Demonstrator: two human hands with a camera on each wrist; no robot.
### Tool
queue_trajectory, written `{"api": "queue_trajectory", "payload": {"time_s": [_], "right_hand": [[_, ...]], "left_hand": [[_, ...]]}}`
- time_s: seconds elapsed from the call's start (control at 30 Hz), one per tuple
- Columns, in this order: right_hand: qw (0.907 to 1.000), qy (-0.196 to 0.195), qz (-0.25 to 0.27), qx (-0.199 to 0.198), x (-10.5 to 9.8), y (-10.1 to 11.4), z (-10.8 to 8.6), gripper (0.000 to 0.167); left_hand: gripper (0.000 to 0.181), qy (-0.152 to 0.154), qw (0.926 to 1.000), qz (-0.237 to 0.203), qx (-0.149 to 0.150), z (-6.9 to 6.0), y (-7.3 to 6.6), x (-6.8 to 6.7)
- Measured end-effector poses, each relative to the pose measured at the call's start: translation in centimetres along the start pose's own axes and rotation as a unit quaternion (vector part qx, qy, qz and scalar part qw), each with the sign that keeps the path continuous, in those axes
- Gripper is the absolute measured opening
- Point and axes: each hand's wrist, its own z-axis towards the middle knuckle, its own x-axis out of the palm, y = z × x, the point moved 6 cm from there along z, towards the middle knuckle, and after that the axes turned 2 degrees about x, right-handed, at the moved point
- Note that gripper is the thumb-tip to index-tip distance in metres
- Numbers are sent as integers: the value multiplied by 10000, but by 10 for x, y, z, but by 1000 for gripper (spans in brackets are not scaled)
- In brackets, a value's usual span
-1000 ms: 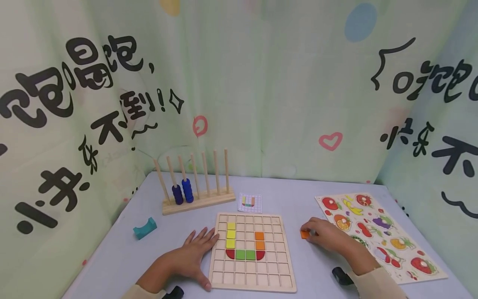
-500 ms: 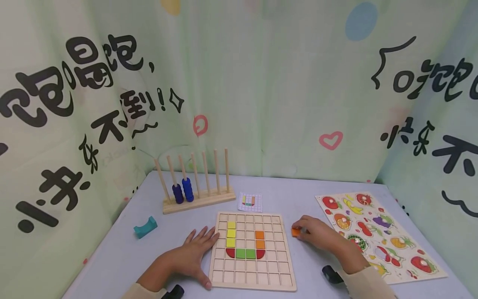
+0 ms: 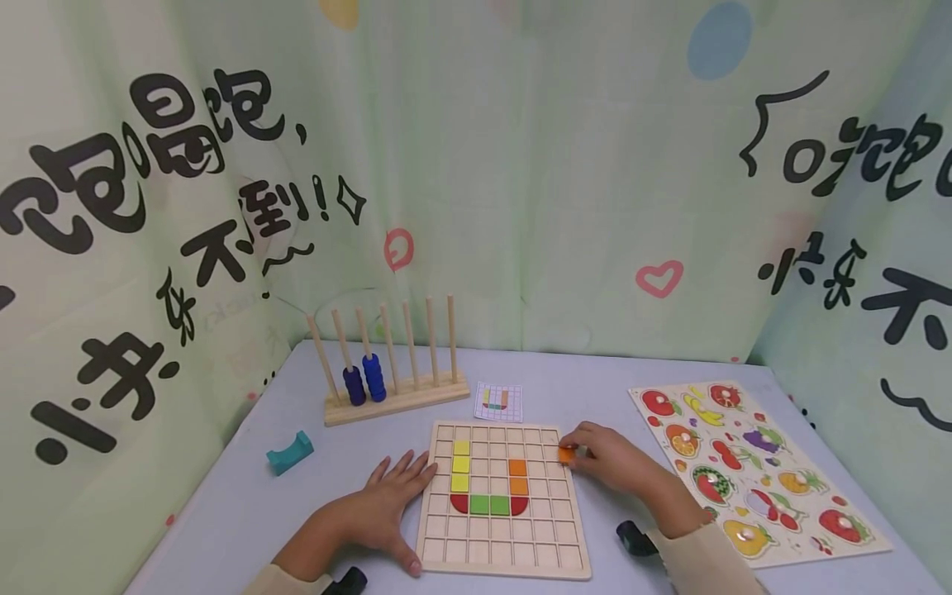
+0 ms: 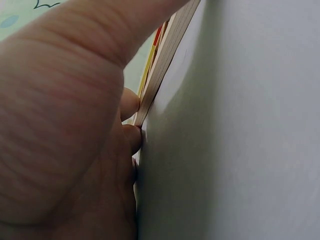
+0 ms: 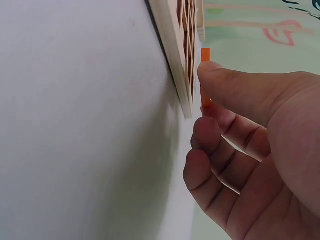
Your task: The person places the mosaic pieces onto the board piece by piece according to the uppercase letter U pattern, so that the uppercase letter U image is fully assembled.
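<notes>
A wooden grid board (image 3: 502, 552) lies on the table with yellow, orange, green and red tiles set in a U shape. My left hand (image 3: 383, 512) is spread flat, its fingertips and thumb at the board's left edge. In the left wrist view, fingertips (image 4: 131, 139) touch the board's side (image 4: 167, 55). My right hand (image 3: 613, 461) pinches an orange square tile (image 3: 566, 455) between thumb and fingers at the board's upper right edge. The right wrist view shows that tile (image 5: 205, 54) held on edge, above the table, close to the board's rim (image 5: 172, 55).
Behind the board lies a small pattern card (image 3: 499, 403) with a U drawn on it. A wooden peg rack (image 3: 402, 400) with dark blue and blue beads stands at the back left. A teal curved block (image 3: 290, 454) lies left, a fruit puzzle board (image 3: 803, 512) right.
My right hand has moved left with the orange tile, from the bare table beside the board to its upper right edge. My left hand stays where it was.
</notes>
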Motion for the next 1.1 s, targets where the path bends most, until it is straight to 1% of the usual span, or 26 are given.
{"api": "queue_trajectory", "payload": {"time_s": [0.3, 0.67, 1.1], "right_hand": [[9998, 60, 206, 2, 4, 15, 9, 24], [9991, 219, 356, -7, 14, 22, 18, 25], [9983, 362, 415, -184, 18, 38, 28, 23]], "left_hand": [[134, -3, 10000, -12, -34, 1, 2, 1], [135, -59, 10000, 25, -22, 1, 2, 1], [134, -46, 10000, -23, 43, 0, 0, 0]]}}
